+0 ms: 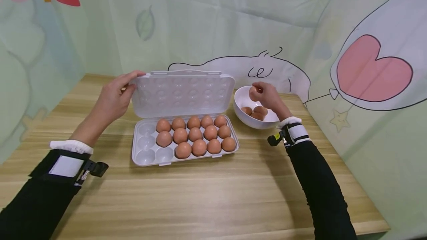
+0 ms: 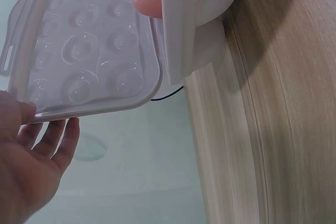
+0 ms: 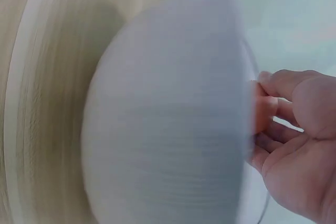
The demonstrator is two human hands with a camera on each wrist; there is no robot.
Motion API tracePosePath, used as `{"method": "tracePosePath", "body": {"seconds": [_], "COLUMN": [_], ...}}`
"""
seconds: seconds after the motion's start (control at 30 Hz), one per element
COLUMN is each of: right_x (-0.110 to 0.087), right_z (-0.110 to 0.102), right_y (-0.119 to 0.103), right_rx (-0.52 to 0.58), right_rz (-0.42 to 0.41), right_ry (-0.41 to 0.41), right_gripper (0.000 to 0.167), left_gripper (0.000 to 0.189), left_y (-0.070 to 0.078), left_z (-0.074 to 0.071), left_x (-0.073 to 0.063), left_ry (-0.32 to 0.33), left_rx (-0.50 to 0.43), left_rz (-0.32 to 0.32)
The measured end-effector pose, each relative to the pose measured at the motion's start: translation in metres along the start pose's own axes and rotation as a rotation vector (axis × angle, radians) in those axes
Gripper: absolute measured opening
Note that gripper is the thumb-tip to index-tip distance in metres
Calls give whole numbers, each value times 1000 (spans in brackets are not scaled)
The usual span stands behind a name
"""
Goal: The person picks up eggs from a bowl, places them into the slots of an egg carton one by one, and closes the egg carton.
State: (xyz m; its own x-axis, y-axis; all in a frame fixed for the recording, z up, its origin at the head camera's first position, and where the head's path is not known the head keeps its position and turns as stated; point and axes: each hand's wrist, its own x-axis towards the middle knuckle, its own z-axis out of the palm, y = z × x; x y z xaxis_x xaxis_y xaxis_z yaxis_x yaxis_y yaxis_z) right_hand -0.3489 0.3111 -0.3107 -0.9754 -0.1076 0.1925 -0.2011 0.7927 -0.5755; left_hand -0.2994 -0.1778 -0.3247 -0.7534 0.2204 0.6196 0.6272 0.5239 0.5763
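In the head view, my left hand (image 1: pixel 113 99) pinches the upper left corner of the raised lid (image 1: pixel 182 105) of a white plastic egg box. Its thumb lies on the dimpled inner face and the fingers behind, as the left wrist view shows. Brown eggs (image 1: pixel 195 135) fill most cups of the egg box's base (image 1: pixel 135 158); several cups at the left hold none. My right hand (image 1: pixel 270 97) grips one brown egg (image 1: pixel 254 94) over the white bowl (image 1: pixel 253 123). Several more eggs (image 1: pixel 257 115) lie inside that bowl. In the right wrist view the bowl's wall partly hides the held egg (image 3: pixel 263 109).
Everything stands on a wooden table (image 1: pixel 207 199) with light grain. A printed cloth backdrop (image 1: pixel 213 21) rises behind the table and along its sides. The bowl sits close to the egg box's right end, near the far edge.
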Motion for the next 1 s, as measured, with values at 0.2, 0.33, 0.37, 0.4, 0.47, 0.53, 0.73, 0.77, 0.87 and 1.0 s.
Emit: {"method": "tracePosePath", "body": {"seconds": [0.2,0.33,0.37,0.4,0.47,0.53,0.73,0.77,0.87,1.0], "right_x": [-22,-36,-40,-44,-52,-60,-75,-77,-81,-86], "right_z": [-12,-17,-17,-17,-17,-15,-3,0,11,29], "right_y": [-22,-46,-53,-61,-76,-92,-123,-127,-136,-150], "right_rx": [107,150,158,163,183,209,316,329,357,409], "right_rz": [-102,-189,-214,-238,-287,-337,-450,-460,-489,-522], "right_ry": [99,126,128,130,131,129,86,78,41,-37], "right_gripper": [42,44,45,45,45,42,33,33,33,33], "left_gripper": [39,39,39,39,39,39,39,39,38,38], "left_y": [-1,-2,-2,-2,-2,-2,-1,-1,-3,-4], "left_z": [0,0,0,0,0,0,1,1,0,-2], "left_x": [2,1,0,0,0,0,0,-1,-1,-3], "left_ry": [-3,10,11,11,10,2,-14,-13,-9,0], "left_rx": [-8,-8,-6,-2,0,1,1,3,10,6], "left_rz": [9,16,17,18,18,9,-11,-10,1,7]}}
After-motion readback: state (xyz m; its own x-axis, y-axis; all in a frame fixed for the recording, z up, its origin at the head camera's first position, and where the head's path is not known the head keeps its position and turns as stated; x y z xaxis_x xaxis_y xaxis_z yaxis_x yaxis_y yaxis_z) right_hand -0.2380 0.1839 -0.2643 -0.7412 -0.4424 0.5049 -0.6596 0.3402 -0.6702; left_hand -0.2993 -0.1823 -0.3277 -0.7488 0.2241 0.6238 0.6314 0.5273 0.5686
